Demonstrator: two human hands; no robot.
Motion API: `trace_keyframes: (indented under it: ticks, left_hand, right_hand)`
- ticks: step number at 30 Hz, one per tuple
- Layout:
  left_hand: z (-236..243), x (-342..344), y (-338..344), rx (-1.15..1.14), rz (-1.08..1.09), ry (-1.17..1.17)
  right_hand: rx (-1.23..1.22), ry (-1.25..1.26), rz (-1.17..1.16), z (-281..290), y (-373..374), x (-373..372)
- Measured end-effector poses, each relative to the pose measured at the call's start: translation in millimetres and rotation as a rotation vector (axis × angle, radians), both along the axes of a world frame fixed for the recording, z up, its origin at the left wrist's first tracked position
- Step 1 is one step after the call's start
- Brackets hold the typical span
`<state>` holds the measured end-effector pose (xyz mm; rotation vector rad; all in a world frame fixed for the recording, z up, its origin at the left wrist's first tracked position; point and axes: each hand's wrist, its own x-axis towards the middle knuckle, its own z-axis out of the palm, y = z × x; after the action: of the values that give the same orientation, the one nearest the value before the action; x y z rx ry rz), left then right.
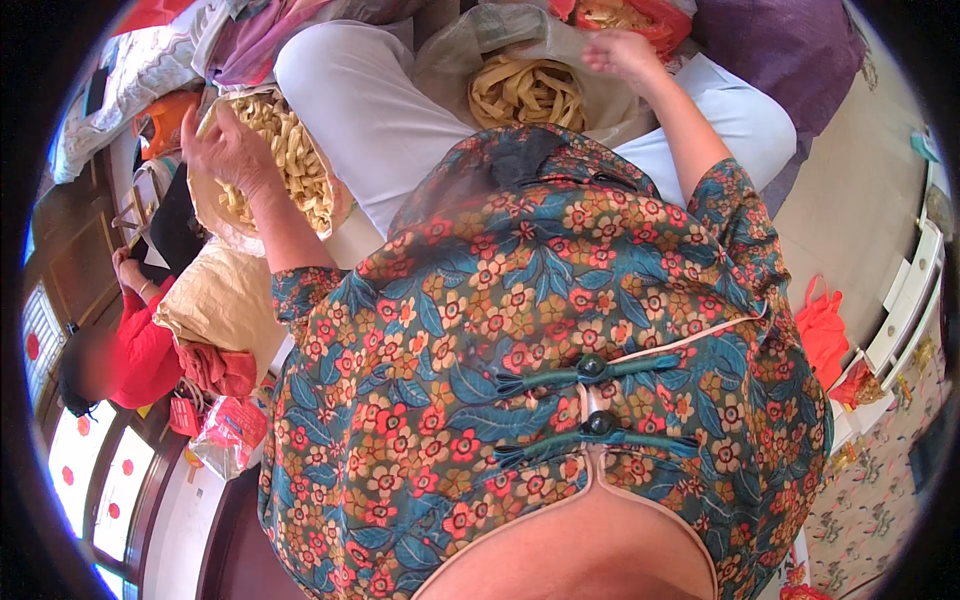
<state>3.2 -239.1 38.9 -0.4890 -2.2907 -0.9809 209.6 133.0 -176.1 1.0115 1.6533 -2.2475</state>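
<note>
Strips (525, 95), flat, their long axes curving variously, are looped in a translucent sack (445, 72); left grip (230, 153) is spread; closure of right grip (620, 54) cannot be told.

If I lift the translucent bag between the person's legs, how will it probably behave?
The translucent bag will probably be floppy, as its thin-looking wall hangs in soft folds. The beige strips inside, loosely looped over each other, may shift or tangle together. Its weight is hard to judge.
</note>
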Motion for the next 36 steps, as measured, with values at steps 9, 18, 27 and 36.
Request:
trace_keyframes:
  ticks: [9, 18, 27, 36]
  left_hand:
    - [-13, 39, 84, -0.084, -0.352, -0.113]
    - [1, 88, 91, -0.133, -0.355, -0.140]
    - [-13, 80, 91, -0.103, -0.367, -0.094]
    - [-3, 66, 130, 0.050, -0.307, -0.057]
  right_hand:
    - [0.799, 0.078, 0.677, -9, -87, -12]
    - [0.926, 0.178, 0.957, -37, -135, 35]
    - [0.939, 0.088, 0.840, -8, -101, 22]
    - [0.185, 0.215, 0.198, 94, -62, -5]
